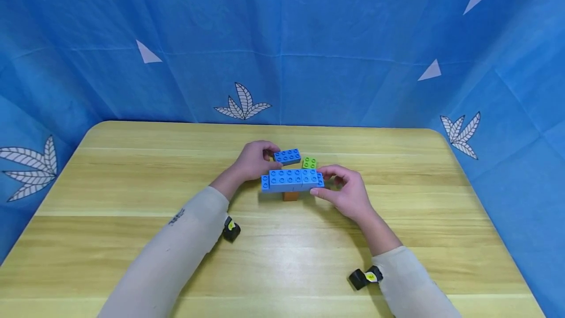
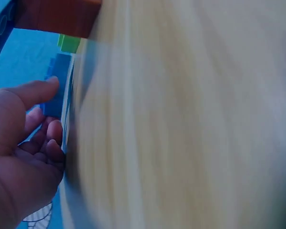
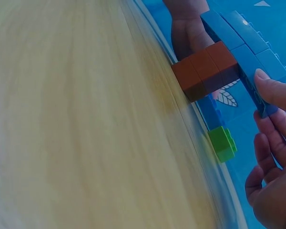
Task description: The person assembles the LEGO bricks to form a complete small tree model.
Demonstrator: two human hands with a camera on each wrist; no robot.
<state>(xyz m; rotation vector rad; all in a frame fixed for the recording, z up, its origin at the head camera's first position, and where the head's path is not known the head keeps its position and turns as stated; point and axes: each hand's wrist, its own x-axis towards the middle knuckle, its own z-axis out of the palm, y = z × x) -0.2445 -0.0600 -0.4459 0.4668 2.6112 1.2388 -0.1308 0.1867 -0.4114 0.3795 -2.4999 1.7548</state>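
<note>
A toy-brick structure stands on the table, with two layers of blue bricks (image 1: 289, 178) across the top of a brown brick column (image 3: 206, 71). At its right end my right hand (image 1: 348, 194) pinches the blue layers, thumb on the near side and fingers behind. Just behind the structure lies a loose blue brick (image 1: 287, 156). My left hand (image 1: 253, 161) holds that brick by its left end between thumb and fingers. Close to the right of the loose brick sits a small lime green brick (image 1: 309, 162).
The wooden table (image 1: 273, 259) runs back to a blue cloth (image 1: 344, 87) printed with leaves and white triangles. Black devices are strapped at both wrists, the left one (image 1: 231, 229) hanging near the table and the right one (image 1: 365, 278) too.
</note>
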